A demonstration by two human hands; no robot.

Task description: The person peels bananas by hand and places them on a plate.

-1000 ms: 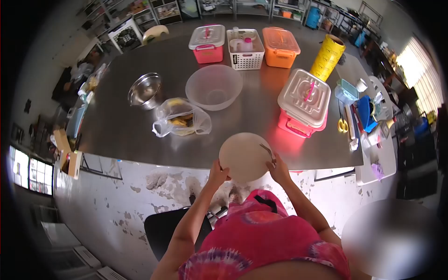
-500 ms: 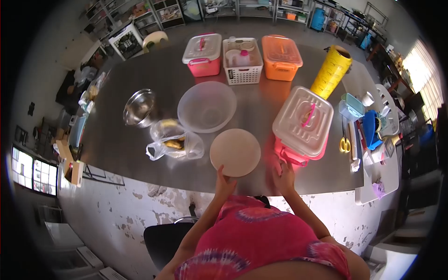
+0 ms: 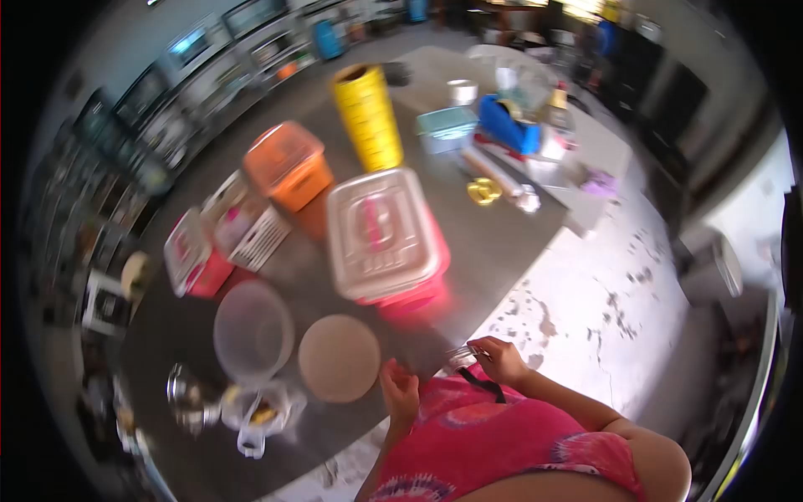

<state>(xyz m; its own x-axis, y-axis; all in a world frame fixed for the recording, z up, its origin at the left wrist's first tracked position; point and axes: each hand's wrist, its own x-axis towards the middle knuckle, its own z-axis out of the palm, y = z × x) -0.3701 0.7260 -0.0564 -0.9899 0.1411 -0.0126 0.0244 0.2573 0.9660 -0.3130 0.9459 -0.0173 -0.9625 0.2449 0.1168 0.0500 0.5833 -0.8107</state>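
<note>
My right hand [image 3: 500, 361] is closed around a shiny metal utensil with thin prongs [image 3: 462, 355], fork-like but blurred, at the table's front edge. A black strap [image 3: 481, 386] hangs just below it. My left hand [image 3: 401, 390] is empty, its fingers loosely bent, close beside a round pale board [image 3: 340, 358] lying on the table. Beyond the board stands a pink box with a clear lid [image 3: 381, 238]. A translucent plastic bowl [image 3: 253, 330] and a clear plastic bag [image 3: 266, 414] with something yellow inside are to the left.
A metal bowl [image 3: 191, 400] sits at the far left. Across the table are an orange lidded box [image 3: 287, 165], a white basket [image 3: 261, 241], another pink box [image 3: 199, 253] and a yellow roll [image 3: 368, 117]. Yellow-handled scissors [image 3: 484, 191] and a blue-lidded container [image 3: 447, 127] lie to the right.
The view has swung to the right. My right hand has left the pink box's side and now grips the metal utensil at the table edge. My left hand has come off the round board.
</note>
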